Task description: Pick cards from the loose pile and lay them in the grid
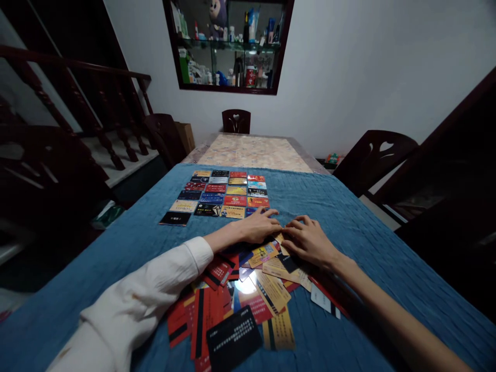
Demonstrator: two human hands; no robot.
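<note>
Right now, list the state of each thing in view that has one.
Left hand: palm down, grip unclear
Right hand: palm down, grip unclear
Card rows: laid out flat
Card pile: loose, overlapping
Blue cloth: spread out, wrinkled
White sleeve: creased, stained
Wall shelves: stocked

Two arms stretched forward, fingertips close together.
The left grip (pixel 261 226) is palm down, fingers bent and pointing right, the left forearm (pixel 155 289) in a white sleeve (pixel 176 271) that leaves the wrist bare; the right grip (pixel 309 238) curls leftward, palm down, its right forearm (pixel 383 299) uncovered.
</note>
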